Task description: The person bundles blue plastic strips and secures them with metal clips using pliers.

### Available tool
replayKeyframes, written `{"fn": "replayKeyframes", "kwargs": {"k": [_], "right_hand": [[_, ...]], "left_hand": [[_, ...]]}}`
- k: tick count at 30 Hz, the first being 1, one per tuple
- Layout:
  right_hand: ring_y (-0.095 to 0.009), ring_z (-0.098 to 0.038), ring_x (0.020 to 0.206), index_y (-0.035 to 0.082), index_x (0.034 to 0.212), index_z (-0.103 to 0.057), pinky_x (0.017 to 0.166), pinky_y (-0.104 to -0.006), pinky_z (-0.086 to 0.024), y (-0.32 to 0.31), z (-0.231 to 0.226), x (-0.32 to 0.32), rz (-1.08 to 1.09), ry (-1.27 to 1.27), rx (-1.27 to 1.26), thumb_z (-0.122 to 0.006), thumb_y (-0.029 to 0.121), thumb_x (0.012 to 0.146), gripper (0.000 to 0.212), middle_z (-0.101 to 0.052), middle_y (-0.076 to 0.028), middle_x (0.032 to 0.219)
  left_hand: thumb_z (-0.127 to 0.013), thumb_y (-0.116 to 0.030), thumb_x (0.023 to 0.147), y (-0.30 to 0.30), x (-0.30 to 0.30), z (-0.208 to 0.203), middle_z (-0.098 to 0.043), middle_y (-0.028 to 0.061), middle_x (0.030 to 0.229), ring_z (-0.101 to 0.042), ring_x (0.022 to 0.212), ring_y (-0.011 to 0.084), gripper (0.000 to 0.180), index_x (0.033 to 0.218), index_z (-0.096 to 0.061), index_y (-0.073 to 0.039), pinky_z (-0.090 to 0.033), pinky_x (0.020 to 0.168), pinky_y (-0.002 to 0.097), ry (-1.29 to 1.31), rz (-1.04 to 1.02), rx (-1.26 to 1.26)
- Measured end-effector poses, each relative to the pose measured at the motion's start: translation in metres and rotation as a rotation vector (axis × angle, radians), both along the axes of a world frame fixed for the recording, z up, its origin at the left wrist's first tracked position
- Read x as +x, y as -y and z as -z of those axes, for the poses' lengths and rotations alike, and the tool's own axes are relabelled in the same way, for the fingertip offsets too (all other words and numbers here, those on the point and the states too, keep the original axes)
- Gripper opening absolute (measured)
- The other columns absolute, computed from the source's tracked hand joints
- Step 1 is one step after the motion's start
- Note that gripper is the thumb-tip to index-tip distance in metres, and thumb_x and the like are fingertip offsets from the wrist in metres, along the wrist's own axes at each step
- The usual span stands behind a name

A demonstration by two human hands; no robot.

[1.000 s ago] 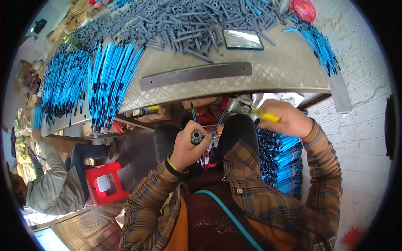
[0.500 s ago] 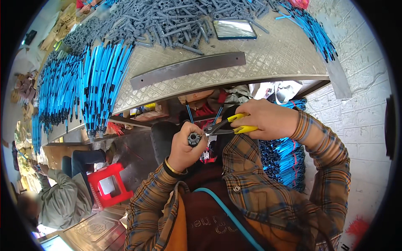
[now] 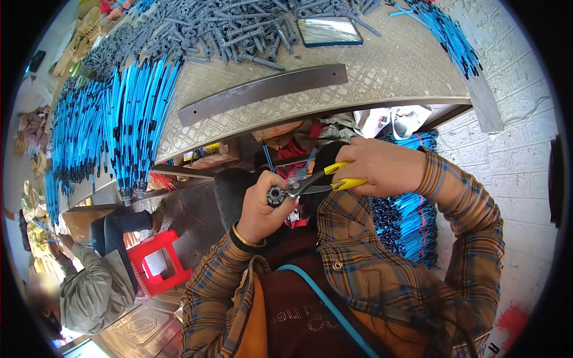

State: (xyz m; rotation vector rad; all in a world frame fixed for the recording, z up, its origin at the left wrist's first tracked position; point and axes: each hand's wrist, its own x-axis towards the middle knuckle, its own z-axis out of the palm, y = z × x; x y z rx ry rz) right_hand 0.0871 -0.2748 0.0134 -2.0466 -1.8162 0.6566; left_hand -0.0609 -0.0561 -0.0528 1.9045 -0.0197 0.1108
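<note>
My left hand (image 3: 261, 210) is closed around a dark grey plastic fitting (image 3: 276, 196), whose round, slotted end faces up. In my right hand (image 3: 382, 166) is a pair of pliers (image 3: 296, 187) with yellow handles and dark metal jaws. The jaws reach the side of the fitting, close to my left fingertips. Whatever lies between the jaws is too small to make out. Thin blue rods (image 3: 268, 156) stick out just beyond my hands; whether they join the fitting is hidden.
On the patterned table lie grey plastic fittings (image 3: 239, 27), a flat metal bar (image 3: 262, 95), a dark-edged phone-like slab (image 3: 330, 31) and bundles of blue rods (image 3: 140, 113). More rods (image 3: 406, 227) stand at my right. A person (image 3: 95, 286) sits left, near a red stool (image 3: 158, 262).
The pliers' jaws have moved slightly left, closer against the fitting. Both hands keep their holds. The whole view has shifted a little, and the seated person's hands have moved.
</note>
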Motion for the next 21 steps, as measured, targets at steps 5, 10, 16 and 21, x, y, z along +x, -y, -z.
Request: {"fn": "replayKeyframes", "kwargs": {"k": [5, 10, 16, 21], "right_hand": [[-0.023, -0.06, 0.073, 0.002, 0.103, -0.055, 0.062, -0.0329, -0.048, 0.003, 0.016, 0.009, 0.056, -0.87, -0.417, -0.059, 0.02, 0.081, 0.029, -0.058, -0.012, 0.08], [-0.017, -0.061, 0.065, -0.003, 0.108, -0.049, 0.058, -0.0283, -0.049, 0.023, 0.087, -0.027, 0.06, -1.865, -0.661, -0.054, 0.025, 0.086, 0.036, -0.059, -0.01, 0.069], [-0.02, -0.062, 0.066, -0.002, 0.122, -0.036, 0.055, -0.0279, -0.051, 0.011, 0.043, -0.036, 0.047, -0.645, 0.157, -0.053, 0.022, 0.083, 0.048, -0.059, -0.014, 0.076], [-0.02, -0.061, 0.081, 0.0, 0.127, -0.03, 0.065, -0.0297, -0.05, 0.017, 0.056, -0.025, 0.181, -1.379, -0.473, -0.052, 0.019, 0.083, 0.053, -0.059, -0.014, 0.09]], "left_hand": [[-0.076, -0.005, 0.064, -0.01, -0.002, -0.012, -0.058, 0.0043, 0.079, -0.056, 0.074, 0.0094, 0.034, 0.087, -0.051, -0.005, -0.044, 0.066, 0.0229, 0.061, 0.185, 0.072], [-0.081, -0.011, 0.06, -0.01, -0.007, -0.012, -0.058, 0.0038, 0.084, -0.056, 0.077, 0.0095, 0.042, 0.091, -0.053, -0.004, -0.044, 0.069, 0.0233, -0.077, 0.186, -0.139], [-0.083, -0.015, 0.057, -0.019, -0.009, -0.008, -0.057, 0.0021, 0.086, -0.055, 0.078, 0.0103, 0.048, 0.094, -0.054, -0.004, -0.044, 0.069, 0.0236, -0.015, 0.183, -0.08], [-0.084, -0.017, 0.055, -0.017, 0.001, -0.01, -0.056, 0.002, 0.085, -0.054, 0.078, 0.0101, 0.051, 0.094, -0.053, -0.004, -0.043, 0.07, 0.0228, -0.075, 0.187, -0.179]]}}
